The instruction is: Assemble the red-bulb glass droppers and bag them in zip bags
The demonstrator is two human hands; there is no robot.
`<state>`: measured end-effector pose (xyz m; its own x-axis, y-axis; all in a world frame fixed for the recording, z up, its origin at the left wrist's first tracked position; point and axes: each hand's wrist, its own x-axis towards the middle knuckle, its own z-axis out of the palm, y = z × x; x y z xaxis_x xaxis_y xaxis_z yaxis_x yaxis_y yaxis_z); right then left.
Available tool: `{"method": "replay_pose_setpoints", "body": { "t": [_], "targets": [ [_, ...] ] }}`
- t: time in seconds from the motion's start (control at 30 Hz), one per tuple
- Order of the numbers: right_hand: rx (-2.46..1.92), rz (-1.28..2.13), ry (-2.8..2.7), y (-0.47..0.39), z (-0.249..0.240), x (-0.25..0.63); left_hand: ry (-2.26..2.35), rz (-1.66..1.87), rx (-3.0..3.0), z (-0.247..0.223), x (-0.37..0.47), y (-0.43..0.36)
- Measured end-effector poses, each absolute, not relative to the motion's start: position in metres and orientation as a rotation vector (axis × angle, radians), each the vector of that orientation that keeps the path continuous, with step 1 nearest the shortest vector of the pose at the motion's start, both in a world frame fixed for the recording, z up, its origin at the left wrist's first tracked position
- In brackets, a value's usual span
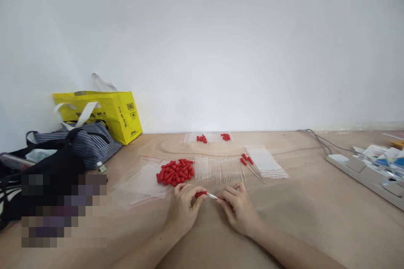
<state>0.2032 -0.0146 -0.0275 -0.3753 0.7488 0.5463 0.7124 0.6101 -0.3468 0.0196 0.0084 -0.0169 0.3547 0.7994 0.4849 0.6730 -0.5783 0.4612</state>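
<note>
Between my hands, low over the table, lies a glass dropper [211,195] with a red rubber bulb [201,194] on its left end. My left hand [187,204] is closed on the bulb, and my right hand [237,206] pinches the tube near its tip. Just beyond my left hand is a heap of loose red rubber bulbs [175,172]. A row of clear glass tubes [217,169] extends to the right of the heap. Several droppers with red bulbs [252,166] lie at the row's right end.
Clear zip bags [139,180] lie left of the heap, and a stack of bags [267,162] lies right. Filled bags [213,138] rest by the wall. A yellow bag [126,113], striped bag [94,143] and black bag [59,172] stand left; a power strip [362,176] lies right.
</note>
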Motion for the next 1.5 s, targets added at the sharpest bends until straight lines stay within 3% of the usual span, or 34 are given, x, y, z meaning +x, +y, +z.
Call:
{"method": "replay_pose_setpoints", "body": {
  "t": [0.3,1.5],
  "targets": [
    [-1.033,-0.141,-2.221,-0.013,-0.028,0.210,1.234,0.945,2.575,-0.017,0.020,0.001],
    [-0.984,-0.236,-2.258,-0.003,-0.025,0.222,1.164,0.948,2.698,-0.015,0.017,0.002]
  ]
}}
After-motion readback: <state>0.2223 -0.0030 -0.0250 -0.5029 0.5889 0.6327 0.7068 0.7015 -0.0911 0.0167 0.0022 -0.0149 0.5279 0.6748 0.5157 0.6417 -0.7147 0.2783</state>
